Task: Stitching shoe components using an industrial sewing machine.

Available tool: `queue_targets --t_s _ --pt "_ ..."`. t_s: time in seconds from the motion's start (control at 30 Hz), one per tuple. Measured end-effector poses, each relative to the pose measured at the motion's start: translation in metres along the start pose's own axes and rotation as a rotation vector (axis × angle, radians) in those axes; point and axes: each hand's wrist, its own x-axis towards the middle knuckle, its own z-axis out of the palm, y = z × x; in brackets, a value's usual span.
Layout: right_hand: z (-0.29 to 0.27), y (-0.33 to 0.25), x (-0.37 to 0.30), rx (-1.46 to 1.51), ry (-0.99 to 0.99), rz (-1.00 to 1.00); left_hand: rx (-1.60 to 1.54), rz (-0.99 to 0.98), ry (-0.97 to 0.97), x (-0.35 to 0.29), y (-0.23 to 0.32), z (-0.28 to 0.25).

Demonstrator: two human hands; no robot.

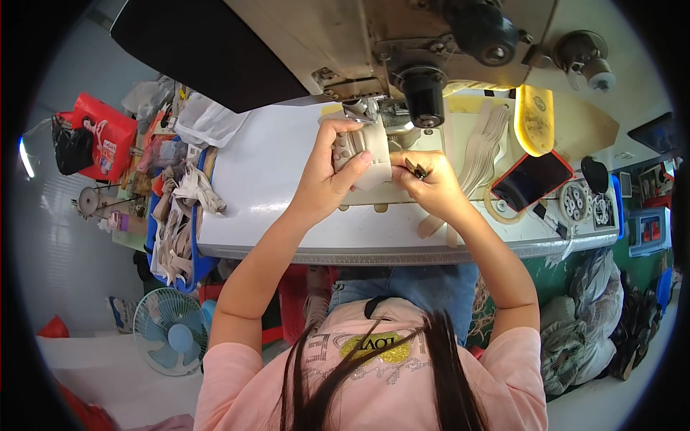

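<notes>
Sewing machine looming closest, I hold a beige piece just below its metal foot, over the white bench. My left grip clasps the piece from the left, thumb across its face, probably to steady the curved shape; whether the foot presses on it I cannot tell. My right grip is curled around a small dark tool, fingertips at the piece's right edge, a hold that likely leaves the tool handy while bracing that side. Thus the piece sits between both grips, well inside the left and at the tips of the right. To my right, beige strips lie lengthwise near a phone, presumably to stay untangled and within reach. At left, a blue bin stands beside the bench, likely to gather its pale scraps
</notes>
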Motion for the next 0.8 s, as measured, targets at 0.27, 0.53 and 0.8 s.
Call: queue_targets --t_s 0.27,0.53,0.8 --pt "0.001 -0.003 0.005 0.048 0.001 0.074 -0.081 -0.215 0.037 0.013 0.004 -0.002" --pt "0.011 -0.009 0.006 0.220 0.058 0.009 -0.417 -0.467 -0.004 0.020 0.009 -0.013" --pt "0.011 -0.003 0.005 0.273 0.089 -0.058 -0.448 -0.470 0.011 0.023 0.010 -0.009"
